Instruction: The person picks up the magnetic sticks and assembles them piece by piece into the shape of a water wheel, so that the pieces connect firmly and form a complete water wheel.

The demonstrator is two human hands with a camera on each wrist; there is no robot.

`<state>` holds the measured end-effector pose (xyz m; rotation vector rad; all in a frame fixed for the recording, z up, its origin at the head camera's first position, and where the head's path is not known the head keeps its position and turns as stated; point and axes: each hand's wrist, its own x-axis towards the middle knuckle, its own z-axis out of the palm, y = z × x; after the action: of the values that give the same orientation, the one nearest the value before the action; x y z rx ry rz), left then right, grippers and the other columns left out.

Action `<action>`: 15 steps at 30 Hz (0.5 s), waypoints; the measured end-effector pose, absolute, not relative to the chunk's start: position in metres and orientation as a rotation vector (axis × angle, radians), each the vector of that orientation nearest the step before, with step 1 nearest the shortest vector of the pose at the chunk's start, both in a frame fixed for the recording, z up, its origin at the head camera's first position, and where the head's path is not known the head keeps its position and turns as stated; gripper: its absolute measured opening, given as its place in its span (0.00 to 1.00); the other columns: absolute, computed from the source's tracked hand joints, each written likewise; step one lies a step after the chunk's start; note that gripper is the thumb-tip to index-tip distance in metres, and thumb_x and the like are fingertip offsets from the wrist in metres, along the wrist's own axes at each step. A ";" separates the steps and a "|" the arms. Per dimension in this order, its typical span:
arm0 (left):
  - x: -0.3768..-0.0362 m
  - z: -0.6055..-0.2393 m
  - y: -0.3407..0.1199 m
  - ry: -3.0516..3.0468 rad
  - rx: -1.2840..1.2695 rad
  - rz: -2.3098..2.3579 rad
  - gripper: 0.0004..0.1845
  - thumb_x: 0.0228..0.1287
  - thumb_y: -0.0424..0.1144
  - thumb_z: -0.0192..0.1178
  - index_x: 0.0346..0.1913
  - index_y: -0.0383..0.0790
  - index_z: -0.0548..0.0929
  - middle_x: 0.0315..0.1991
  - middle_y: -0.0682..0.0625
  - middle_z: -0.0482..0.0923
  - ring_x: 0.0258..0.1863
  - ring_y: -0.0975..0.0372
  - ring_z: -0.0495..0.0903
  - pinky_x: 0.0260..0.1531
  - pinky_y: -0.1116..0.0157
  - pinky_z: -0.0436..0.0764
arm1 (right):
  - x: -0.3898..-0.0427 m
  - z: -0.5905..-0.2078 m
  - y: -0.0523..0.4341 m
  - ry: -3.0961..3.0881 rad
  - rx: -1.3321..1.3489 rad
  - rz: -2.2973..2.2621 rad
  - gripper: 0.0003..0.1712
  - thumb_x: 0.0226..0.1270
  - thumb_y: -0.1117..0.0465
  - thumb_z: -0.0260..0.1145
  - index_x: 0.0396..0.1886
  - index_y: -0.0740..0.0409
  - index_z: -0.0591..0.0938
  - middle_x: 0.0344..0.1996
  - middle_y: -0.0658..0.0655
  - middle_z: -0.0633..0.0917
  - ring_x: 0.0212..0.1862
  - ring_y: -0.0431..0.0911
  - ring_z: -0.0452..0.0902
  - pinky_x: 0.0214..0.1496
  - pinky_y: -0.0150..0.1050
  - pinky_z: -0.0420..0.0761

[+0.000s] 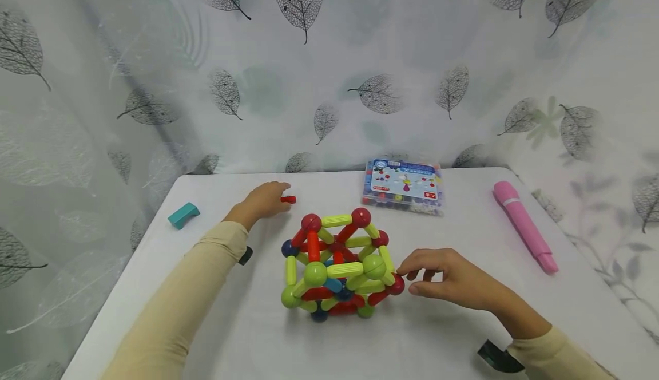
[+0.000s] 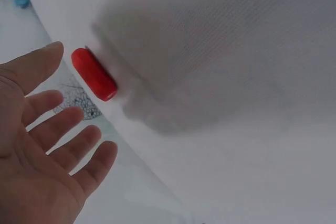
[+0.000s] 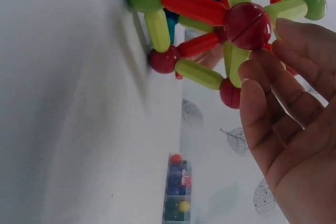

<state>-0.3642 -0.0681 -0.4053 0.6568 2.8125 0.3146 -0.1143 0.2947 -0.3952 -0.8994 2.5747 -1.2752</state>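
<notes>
Two open hands logged: left hand nearing red rod, which I judge may roll; right hand fingertips brushing rod-and-ball frame, which might collapse.

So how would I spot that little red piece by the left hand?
Start at the white table and find the colourful ball-and-rod structure in its middle. Look behind it to the left, just past the left hand's fingertips: a short red rod lies alone, the only loose building piece.

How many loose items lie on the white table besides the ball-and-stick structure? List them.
4: teal plastic block far left; red plastic stick by the left hand; clear plastic parts box at the back; pink cylindrical marker on the right. The structure may hide more.
</notes>
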 end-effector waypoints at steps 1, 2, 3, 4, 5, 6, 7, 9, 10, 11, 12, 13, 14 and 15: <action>-0.366 -0.407 -0.067 2.805 0.654 0.297 0.33 0.70 0.42 0.62 0.74 0.35 0.69 0.69 0.36 0.73 0.67 0.44 0.72 0.69 0.46 0.71 | -0.114 -0.395 0.295 2.572 -0.900 -1.279 0.17 0.72 0.59 0.69 0.58 0.45 0.84 0.48 0.45 0.87 0.45 0.43 0.82 0.43 0.36 0.86; -0.369 -0.409 -0.066 2.799 0.649 0.282 0.33 0.70 0.42 0.62 0.74 0.35 0.68 0.69 0.36 0.73 0.68 0.44 0.72 0.69 0.46 0.70 | -0.114 -0.395 0.296 2.568 -0.901 -1.285 0.17 0.72 0.59 0.69 0.58 0.45 0.84 0.48 0.46 0.87 0.46 0.44 0.82 0.43 0.36 0.86; -0.371 -0.411 -0.065 2.798 0.650 0.264 0.33 0.70 0.42 0.61 0.74 0.36 0.69 0.69 0.36 0.73 0.68 0.44 0.72 0.70 0.46 0.69 | -0.114 -0.395 0.296 2.564 -0.905 -1.291 0.17 0.72 0.59 0.68 0.58 0.45 0.84 0.49 0.46 0.87 0.46 0.45 0.82 0.43 0.36 0.86; -0.372 -0.414 -0.065 2.804 0.651 0.250 0.32 0.70 0.40 0.61 0.74 0.35 0.69 0.69 0.36 0.73 0.68 0.44 0.71 0.70 0.47 0.69 | -0.113 -0.396 0.296 2.560 -0.916 -1.296 0.17 0.72 0.60 0.68 0.59 0.46 0.84 0.49 0.46 0.86 0.46 0.45 0.82 0.43 0.36 0.86; -0.374 -0.417 -0.065 2.798 0.653 0.234 0.31 0.71 0.39 0.60 0.74 0.36 0.69 0.69 0.37 0.73 0.69 0.45 0.71 0.71 0.47 0.68 | -0.113 -0.396 0.297 2.555 -0.924 -1.303 0.17 0.72 0.60 0.68 0.59 0.46 0.84 0.49 0.47 0.86 0.46 0.45 0.82 0.43 0.36 0.86; -0.375 -0.420 -0.065 2.799 0.673 0.213 0.29 0.71 0.38 0.59 0.73 0.36 0.71 0.68 0.37 0.74 0.67 0.45 0.72 0.70 0.47 0.69 | -0.113 -0.396 0.297 2.548 -0.925 -1.308 0.17 0.73 0.60 0.68 0.59 0.46 0.84 0.49 0.47 0.86 0.46 0.46 0.82 0.44 0.36 0.86; -0.376 -0.423 -0.066 2.807 0.697 0.187 0.27 0.72 0.37 0.58 0.71 0.36 0.73 0.66 0.37 0.76 0.65 0.45 0.74 0.69 0.48 0.71 | -0.113 -0.397 0.297 2.544 -0.926 -1.312 0.17 0.73 0.61 0.68 0.59 0.46 0.84 0.49 0.47 0.86 0.46 0.45 0.82 0.44 0.37 0.86; -0.376 -0.429 -0.066 2.831 0.747 0.137 0.22 0.72 0.34 0.57 0.67 0.37 0.77 0.61 0.39 0.80 0.59 0.47 0.78 0.66 0.48 0.74 | -0.112 -0.397 0.298 2.540 -0.929 -1.314 0.17 0.73 0.61 0.68 0.59 0.46 0.84 0.49 0.47 0.86 0.47 0.45 0.82 0.44 0.37 0.86; -0.375 -0.431 -0.066 2.844 0.761 0.122 0.20 0.72 0.33 0.57 0.65 0.38 0.79 0.57 0.40 0.82 0.56 0.48 0.79 0.63 0.49 0.77 | -0.112 -0.397 0.298 2.541 -0.925 -1.312 0.17 0.73 0.62 0.67 0.59 0.46 0.84 0.49 0.47 0.86 0.46 0.45 0.82 0.44 0.37 0.86; -0.373 -0.433 -0.065 2.854 0.775 0.112 0.18 0.72 0.32 0.57 0.62 0.38 0.81 0.55 0.41 0.84 0.54 0.49 0.80 0.62 0.50 0.78 | -0.111 -0.397 0.299 2.543 -0.918 -1.309 0.17 0.73 0.62 0.67 0.58 0.46 0.84 0.49 0.47 0.86 0.46 0.45 0.82 0.44 0.37 0.86; -0.372 -0.434 -0.065 2.868 0.782 0.106 0.16 0.72 0.31 0.58 0.60 0.38 0.82 0.52 0.41 0.85 0.51 0.50 0.81 0.60 0.51 0.80 | -0.111 -0.397 0.299 2.543 -0.909 -1.308 0.17 0.72 0.63 0.67 0.58 0.46 0.84 0.49 0.47 0.87 0.46 0.45 0.82 0.44 0.37 0.86; -0.370 -0.435 -0.065 2.882 0.780 0.105 0.15 0.72 0.31 0.59 0.58 0.38 0.83 0.50 0.42 0.85 0.49 0.50 0.81 0.59 0.51 0.80 | -0.111 -0.397 0.299 2.547 -0.907 -1.306 0.17 0.72 0.63 0.67 0.58 0.46 0.84 0.49 0.47 0.87 0.46 0.44 0.83 0.43 0.37 0.85; -0.368 -0.435 -0.065 2.891 0.779 0.107 0.14 0.71 0.30 0.59 0.57 0.38 0.84 0.49 0.42 0.85 0.49 0.50 0.82 0.58 0.51 0.81 | -0.110 -0.397 0.299 2.550 -0.904 -1.305 0.17 0.72 0.63 0.67 0.57 0.46 0.84 0.49 0.46 0.87 0.46 0.44 0.83 0.43 0.36 0.85; -0.367 -0.435 -0.065 2.900 0.774 0.118 0.14 0.71 0.30 0.60 0.56 0.39 0.84 0.48 0.42 0.86 0.48 0.50 0.82 0.58 0.51 0.81 | -0.110 -0.397 0.299 2.550 -0.901 -1.307 0.17 0.72 0.64 0.67 0.57 0.45 0.84 0.49 0.46 0.87 0.46 0.44 0.83 0.43 0.36 0.85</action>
<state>-0.3665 -0.0647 -0.4347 0.7739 2.8999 0.1176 -0.1098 0.2988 -0.3968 -0.9007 2.5504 -1.3066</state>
